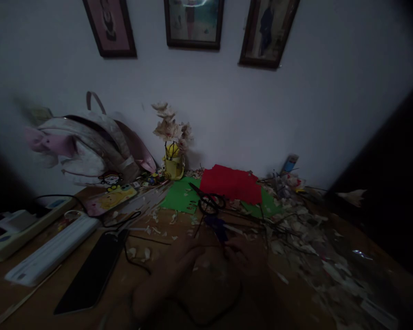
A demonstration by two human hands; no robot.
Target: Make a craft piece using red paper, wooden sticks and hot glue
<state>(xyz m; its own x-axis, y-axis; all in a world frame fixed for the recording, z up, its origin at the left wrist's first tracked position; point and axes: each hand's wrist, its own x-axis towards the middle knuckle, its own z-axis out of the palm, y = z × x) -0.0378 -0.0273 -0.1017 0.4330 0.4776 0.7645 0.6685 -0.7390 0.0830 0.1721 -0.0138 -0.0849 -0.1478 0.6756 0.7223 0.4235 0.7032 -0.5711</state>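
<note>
In the dim light my left hand (181,261) is closed, its fingers pinching one end of a thin dark wire (209,246). The wire runs across to my right hand (239,256), whose fingers are also drawn together around its other end. A small reddish bit shows at the right fingertips, too dark to name. Just beyond the hands lies a dark blue object (217,225), its kind unclear. Black-handled scissors (209,201) rest behind it, partly over green sheets (181,196) and near a red sheet (230,182).
Pale scraps (303,233) cover the table's right side. On the left lie a phone (92,270), a white bar-shaped object (53,250), a power strip (30,229) and cables. A backpack (89,146) and a yellow pot (174,168) with pale flowers (168,128) stand by the wall.
</note>
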